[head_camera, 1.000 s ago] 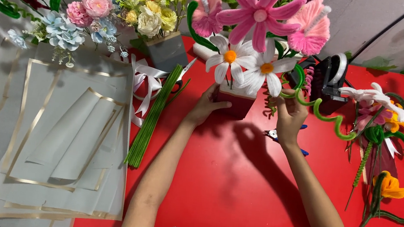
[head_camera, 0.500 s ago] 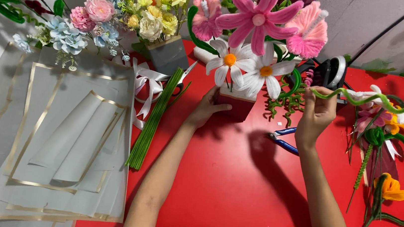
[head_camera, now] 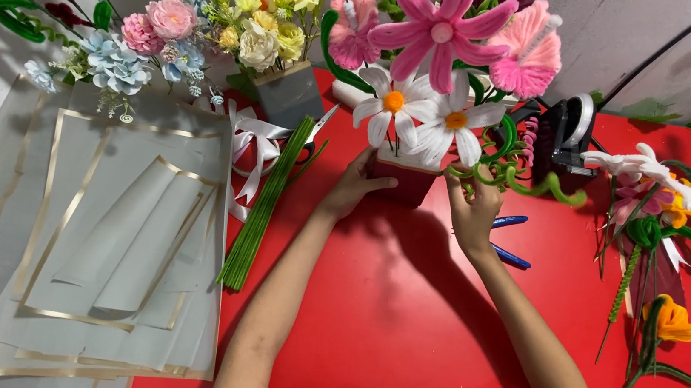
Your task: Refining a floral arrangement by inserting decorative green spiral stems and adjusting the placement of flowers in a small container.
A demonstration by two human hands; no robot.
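Note:
A dark red pot (head_camera: 402,183) stands at the back of the red table (head_camera: 400,328), filled with fuzzy wire flowers: two white daisies (head_camera: 422,116) and tall pink blooms (head_camera: 444,29). My left hand (head_camera: 355,188) grips the pot's left side. My right hand (head_camera: 474,209) is at the pot's right edge, fingers pinched on a curly green wire stem (head_camera: 518,180) that snakes off to the right.
A bundle of green stems (head_camera: 266,203) and a white ribbon (head_camera: 250,145) lie left of the pot. Translucent gold-edged wrapping sheets (head_camera: 93,236) cover the left. Blue-handled pliers (head_camera: 508,237), a black tool (head_camera: 565,136) and loose wire flowers (head_camera: 656,252) lie right.
My right hand, which held the curly green stem out to the right, has come back left to the pot's edge with it. My left hand stays on the pot.

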